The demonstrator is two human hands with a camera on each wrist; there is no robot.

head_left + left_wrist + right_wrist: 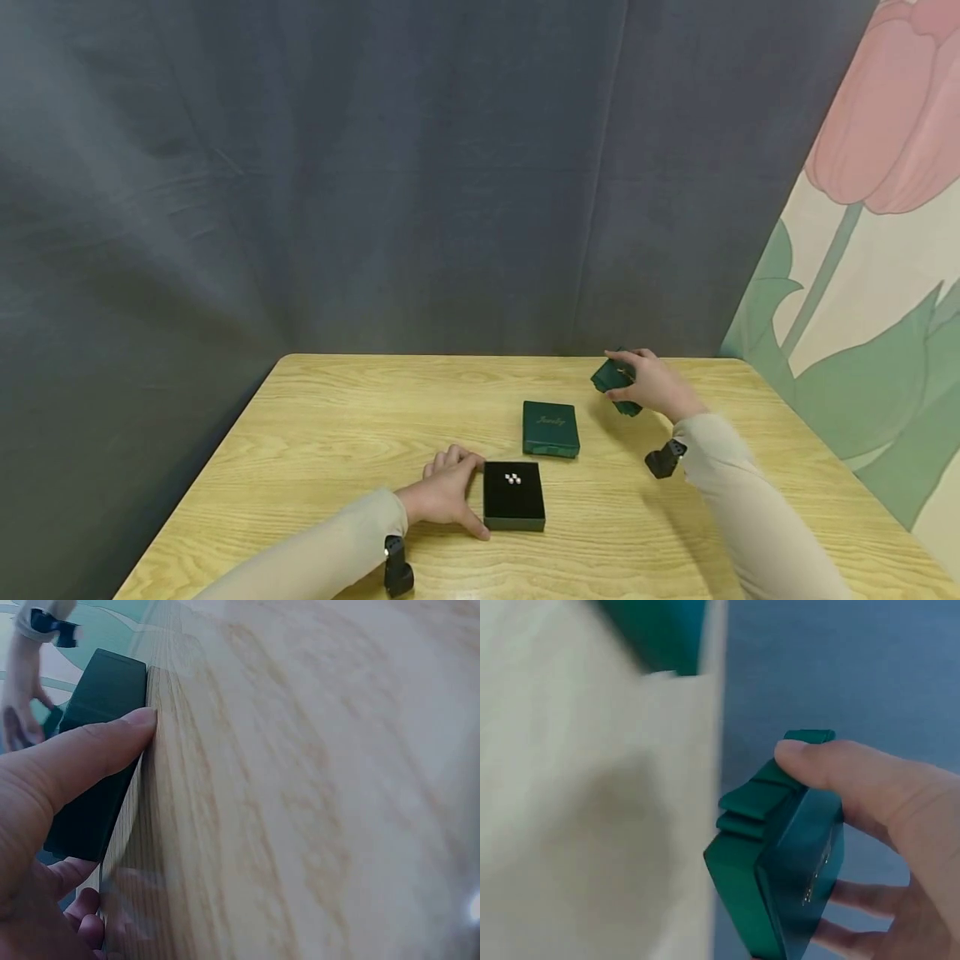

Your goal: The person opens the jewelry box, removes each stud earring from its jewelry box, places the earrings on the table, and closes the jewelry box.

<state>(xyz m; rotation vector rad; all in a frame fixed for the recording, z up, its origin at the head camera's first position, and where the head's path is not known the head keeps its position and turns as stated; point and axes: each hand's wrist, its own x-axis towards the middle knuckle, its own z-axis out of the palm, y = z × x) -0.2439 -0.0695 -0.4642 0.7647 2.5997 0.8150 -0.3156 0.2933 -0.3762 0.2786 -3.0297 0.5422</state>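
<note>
My left hand [444, 496] grips an uncovered jewelry box [513, 525] by its left side, thumb at the near corner and index finger at the far one. Several small pearly pieces [513, 479] sit on its black lining. In the left wrist view the thumb lies across the dark green box [112, 682]. Raised above the table at the right, my right hand [651, 385] pinches a green gift box [780, 855] between thumb and fingers. That box is tilted, with a folded ribbon bow on its edge and gold lettering on its face.
Between the hands, a green piece [551, 427] with gold lettering and a bow lies on the wooden table [337, 417]. A dark curtain [450, 183] hangs behind the table, and a wall painted with a tulip [870, 117] stands at the right.
</note>
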